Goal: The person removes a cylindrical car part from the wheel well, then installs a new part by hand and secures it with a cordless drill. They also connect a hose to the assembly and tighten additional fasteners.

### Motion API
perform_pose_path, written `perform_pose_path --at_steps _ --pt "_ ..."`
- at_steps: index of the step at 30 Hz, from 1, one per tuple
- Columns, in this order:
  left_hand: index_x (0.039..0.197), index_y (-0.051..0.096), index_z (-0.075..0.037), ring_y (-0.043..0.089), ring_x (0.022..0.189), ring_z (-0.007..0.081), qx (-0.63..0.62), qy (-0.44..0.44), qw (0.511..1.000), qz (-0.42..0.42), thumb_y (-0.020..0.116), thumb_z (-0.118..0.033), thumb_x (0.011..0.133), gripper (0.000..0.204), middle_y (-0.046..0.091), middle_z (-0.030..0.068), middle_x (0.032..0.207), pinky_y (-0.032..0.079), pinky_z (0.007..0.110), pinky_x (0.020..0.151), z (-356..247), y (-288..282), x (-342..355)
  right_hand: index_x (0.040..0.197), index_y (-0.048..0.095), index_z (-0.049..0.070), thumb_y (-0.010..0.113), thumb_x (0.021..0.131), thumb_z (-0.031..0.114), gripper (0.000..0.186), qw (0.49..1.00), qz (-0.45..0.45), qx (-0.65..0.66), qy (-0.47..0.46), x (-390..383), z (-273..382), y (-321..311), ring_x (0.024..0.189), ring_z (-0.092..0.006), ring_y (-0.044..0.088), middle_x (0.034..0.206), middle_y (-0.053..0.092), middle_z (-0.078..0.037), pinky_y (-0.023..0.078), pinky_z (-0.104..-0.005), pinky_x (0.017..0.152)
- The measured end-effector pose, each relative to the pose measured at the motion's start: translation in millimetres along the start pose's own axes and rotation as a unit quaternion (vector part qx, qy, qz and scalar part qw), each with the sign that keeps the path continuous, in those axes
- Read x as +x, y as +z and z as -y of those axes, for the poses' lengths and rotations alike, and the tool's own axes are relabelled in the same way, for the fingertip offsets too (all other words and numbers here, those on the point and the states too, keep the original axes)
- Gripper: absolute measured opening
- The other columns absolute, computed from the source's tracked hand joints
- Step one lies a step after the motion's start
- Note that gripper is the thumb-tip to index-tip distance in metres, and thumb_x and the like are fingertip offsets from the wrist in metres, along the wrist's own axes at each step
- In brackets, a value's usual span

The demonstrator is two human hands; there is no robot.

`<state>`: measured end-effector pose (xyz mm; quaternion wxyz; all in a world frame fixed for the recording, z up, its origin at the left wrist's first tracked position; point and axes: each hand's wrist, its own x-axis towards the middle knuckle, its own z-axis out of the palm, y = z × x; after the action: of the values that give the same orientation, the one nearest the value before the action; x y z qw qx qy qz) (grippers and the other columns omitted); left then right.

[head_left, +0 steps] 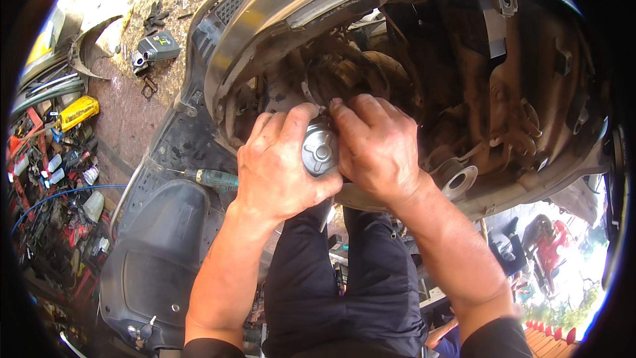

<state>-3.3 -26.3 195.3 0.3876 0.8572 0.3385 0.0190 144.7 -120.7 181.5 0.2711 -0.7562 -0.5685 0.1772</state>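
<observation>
Between my hands sits a round silver metal part (320, 151) with a raised three-armed centre on its face. My left hand (275, 162) is closed around its left side, with the thumb underneath and the fingers bent over the top. On the other side, my right hand (379, 146) covers the right edge with curled fingers, and its fingertips meet at the upper edge. What lies under those fingertips is hidden. Both hands are at the near side of an open vehicle body (298, 20), just in front of its dark, dusty inside.
A screwdriver-like tool with a teal handle (215, 178) lies on the dark plastic panel (179, 139) at left. Beyond it are a dark bottle (159, 47) and a heap of loose parts (59, 199). At lower right, part of another person (444, 341) shows.
</observation>
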Motion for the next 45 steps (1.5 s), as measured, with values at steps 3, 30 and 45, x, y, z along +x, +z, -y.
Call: perform_pose_path --at_steps 3,30,45 --pt "0.12 0.063 -0.008 0.064 0.099 0.0364 0.006 -0.012 1.0 0.007 0.087 -0.024 0.057 0.069 0.068 0.0139 0.102 0.057 0.046 0.083 -1 2 -2 0.102 0.073 0.001 0.07 0.075 0.011 0.028 1.0 0.021 0.013 -0.016 -3 -4 -4 0.071 -0.0342 0.065 0.082 0.063 -0.012 0.054 -0.0446 0.062" --pt "0.116 0.063 -0.005 0.065 0.101 0.0381 -0.039 -0.02 0.998 0.038 0.085 -0.02 0.055 0.067 0.067 0.0153 0.107 0.056 0.047 0.085 -17 7 -9 0.096 0.063 -0.003 0.07 0.089 0.011 0.017 0.918 0.261 0.216 0.208 10 -15 -28 0.079 -0.0405 0.068 0.085 0.067 -0.024 0.051 -0.0438 0.068" --pt "0.118 0.062 -0.002 0.068 0.097 0.0375 -0.108 0.003 0.99 -0.092 0.086 -0.019 0.06 0.065 0.068 0.0187 0.107 0.057 0.043 0.088 26 42 14 0.094 0.066 0.001 0.068 0.088 0.005 0.008 0.947 -0.039 0.169 0.272 -18 5 -11 0.077 -0.0383 0.068 0.084 0.068 -0.02 0.055 -0.042 0.068"
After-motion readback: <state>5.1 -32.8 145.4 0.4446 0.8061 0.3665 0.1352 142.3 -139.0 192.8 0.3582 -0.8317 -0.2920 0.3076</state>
